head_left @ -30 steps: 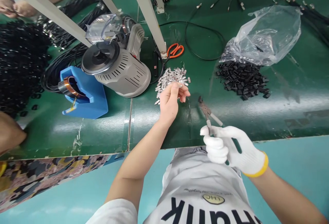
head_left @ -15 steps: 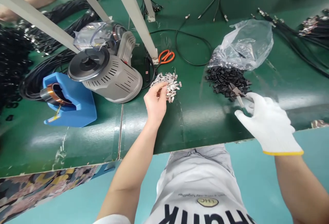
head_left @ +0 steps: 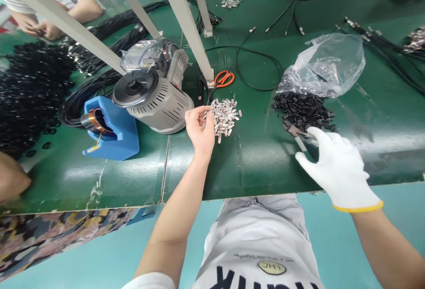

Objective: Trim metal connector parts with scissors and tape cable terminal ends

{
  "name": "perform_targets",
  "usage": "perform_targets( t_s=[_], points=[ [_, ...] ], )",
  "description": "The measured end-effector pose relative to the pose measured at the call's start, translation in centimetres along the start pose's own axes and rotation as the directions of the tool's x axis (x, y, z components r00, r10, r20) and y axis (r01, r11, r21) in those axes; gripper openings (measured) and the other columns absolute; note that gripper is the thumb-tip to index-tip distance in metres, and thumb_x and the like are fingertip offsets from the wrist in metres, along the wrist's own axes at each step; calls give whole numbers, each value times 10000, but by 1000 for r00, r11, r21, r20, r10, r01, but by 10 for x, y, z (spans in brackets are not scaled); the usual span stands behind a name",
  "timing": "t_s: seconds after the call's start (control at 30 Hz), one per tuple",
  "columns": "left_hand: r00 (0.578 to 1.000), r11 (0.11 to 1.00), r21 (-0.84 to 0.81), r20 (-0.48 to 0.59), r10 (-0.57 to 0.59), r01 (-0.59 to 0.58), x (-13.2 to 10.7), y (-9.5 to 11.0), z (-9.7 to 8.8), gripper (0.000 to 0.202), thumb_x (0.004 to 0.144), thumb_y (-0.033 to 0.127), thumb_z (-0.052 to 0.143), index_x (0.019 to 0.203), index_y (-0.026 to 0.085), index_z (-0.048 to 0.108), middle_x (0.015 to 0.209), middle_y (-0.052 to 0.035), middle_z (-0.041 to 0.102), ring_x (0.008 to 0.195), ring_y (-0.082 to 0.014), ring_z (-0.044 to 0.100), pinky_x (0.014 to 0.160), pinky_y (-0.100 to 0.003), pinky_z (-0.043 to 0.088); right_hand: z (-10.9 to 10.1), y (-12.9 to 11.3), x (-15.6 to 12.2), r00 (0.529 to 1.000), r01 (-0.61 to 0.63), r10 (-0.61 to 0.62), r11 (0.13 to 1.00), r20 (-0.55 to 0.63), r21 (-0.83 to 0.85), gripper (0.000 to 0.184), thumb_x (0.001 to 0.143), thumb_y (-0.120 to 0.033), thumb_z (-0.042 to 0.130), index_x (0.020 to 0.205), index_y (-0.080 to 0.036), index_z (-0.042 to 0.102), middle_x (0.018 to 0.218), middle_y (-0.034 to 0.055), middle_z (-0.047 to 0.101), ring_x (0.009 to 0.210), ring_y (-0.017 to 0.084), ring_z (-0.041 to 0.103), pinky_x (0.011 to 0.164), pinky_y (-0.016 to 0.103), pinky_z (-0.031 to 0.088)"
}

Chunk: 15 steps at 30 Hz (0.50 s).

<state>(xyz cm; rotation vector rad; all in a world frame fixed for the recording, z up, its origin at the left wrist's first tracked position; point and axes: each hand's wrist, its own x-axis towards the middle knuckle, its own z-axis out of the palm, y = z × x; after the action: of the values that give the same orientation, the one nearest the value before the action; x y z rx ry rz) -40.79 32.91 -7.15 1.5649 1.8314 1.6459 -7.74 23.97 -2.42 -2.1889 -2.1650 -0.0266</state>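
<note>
My bare left hand (head_left: pixel 201 132) is at the left edge of a pile of small silver metal connector pieces (head_left: pixel 226 118). Its thumb and forefinger pinch together; whatever lies between them is too small or hidden to make out. My right hand (head_left: pixel 341 165), in a white knitted glove with a yellow cuff, grips pliers (head_left: pixel 300 142) with a green handle, mostly covered by the glove. The pliers' jaws point away from me, at the front left of a heap of small black plastic parts (head_left: pixel 307 111). A clear plastic bag (head_left: pixel 332 70) lies behind that heap.
Left of my left hand stand a grey machine (head_left: pixel 162 105) and a blue tape dispenser (head_left: pixel 124 136). Orange-handled scissors (head_left: pixel 224 79) lie by a white post (head_left: pixel 186 23). Black cables (head_left: pixel 381 43) lie at the right. A co-worker's hands (head_left: pixel 43 28) are at the far left.
The view has swung left. My left hand has drawn back to the pile's left edge. The pliers have moved left along the heap's front. A person's elbow has appeared at the left edge.
</note>
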Motion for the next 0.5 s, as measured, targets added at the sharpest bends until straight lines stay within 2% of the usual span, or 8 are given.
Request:
perform_targets(
  t_s=[0.07,0.13,0.2,0.27,0.33,0.4,0.5],
  points=[
    [1000,999,-26,-9,28,-28,-2,4,0,167,919,231,642,1077,208,692,953,-30,556,811,-138,545,776,-286,474,5,-2,3,993,117,-116,992,-13,57,626,839,-506,639,1391,-235,527,1139,146,675,1008,382,610,819,473,451],
    [998,997,-43,28,59,-58,-7,16,2,166,932,235,629,1089,202,670,952,-33,574,851,-149,565,803,-296,483,9,-2,5,978,208,-207,971,-18,116,596,839,-485,652,1370,-238,541,1167,139,677,1038,376,606,881,498,455],
    [987,994,-61,133,94,-86,-10,38,9,160,942,230,619,1093,203,661,961,-37,599,869,-156,579,805,-303,490,13,0,7,966,259,-259,950,-22,175,609,827,-502,680,1361,-239,553,1210,136,673,1071,373,601,930,520,454],
    [946,986,-84,279,164,-146,-10,66,20,151,947,220,614,1090,211,661,966,-36,628,871,-158,593,793,-302,493,15,5,8,958,286,-286,930,-37,231,623,821,-513,701,1360,-234,564,1268,133,661,1128,369,591,982,535,446],
    [874,964,-127,407,265,-233,-5,95,39,127,947,204,613,1061,212,667,945,-29,646,844,-151,599,777,-296,495,15,11,11,950,310,-305,905,-65,291,609,824,-504,715,1349,-226,581,1307,124,652,1183,357,579,1033,533,434],
    [787,928,-187,492,373,-323,6,120,67,101,953,192,596,1024,205,667,927,-28,657,831,-152,604,777,-295,502,12,22,14,944,329,-310,874,-109,357,585,827,-495,728,1334,-230,601,1316,107,657,1209,337,578,1065,518,431],
    [626,849,-259,583,517,-460,30,143,127,156,985,173,519,1005,193,673,956,-53,683,923,-186,623,872,-335,509,9,51,22,948,301,-210,836,-238,459,469,873,-428,704,1305,-257,635,1308,72,681,1235,300,589,1107,493,426]
  ],
)
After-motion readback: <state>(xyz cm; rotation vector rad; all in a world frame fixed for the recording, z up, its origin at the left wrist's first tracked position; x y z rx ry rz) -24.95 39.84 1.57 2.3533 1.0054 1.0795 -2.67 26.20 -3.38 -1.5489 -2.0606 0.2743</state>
